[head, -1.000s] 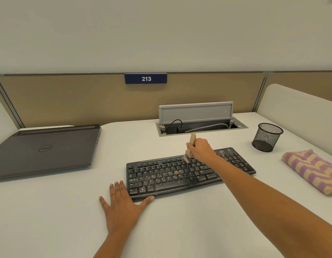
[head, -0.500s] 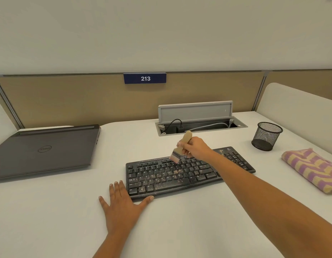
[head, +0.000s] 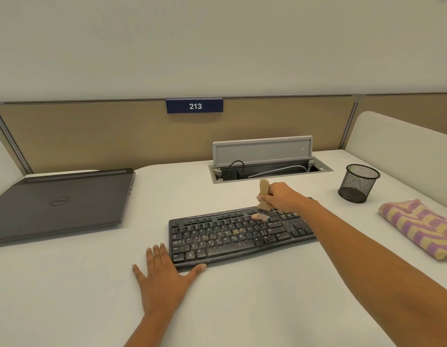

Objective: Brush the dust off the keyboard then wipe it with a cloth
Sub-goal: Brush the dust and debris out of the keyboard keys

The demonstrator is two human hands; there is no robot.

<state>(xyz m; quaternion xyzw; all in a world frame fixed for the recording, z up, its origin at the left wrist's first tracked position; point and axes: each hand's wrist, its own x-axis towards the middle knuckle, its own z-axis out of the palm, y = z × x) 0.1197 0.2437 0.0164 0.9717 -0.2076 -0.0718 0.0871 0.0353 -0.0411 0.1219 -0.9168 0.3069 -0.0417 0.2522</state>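
Keyboard on white desk

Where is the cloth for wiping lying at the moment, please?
In the head view, the purple-and-yellow striped cloth lies on the desk at the far right, nearer than the black mesh pen cup and right of the keyboard.

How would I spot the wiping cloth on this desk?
Start at the white desk, then go right past the black keyboard. By the right edge, nearer than the mesh cup, lies the folded cloth. Only it has purple and yellow zigzags.
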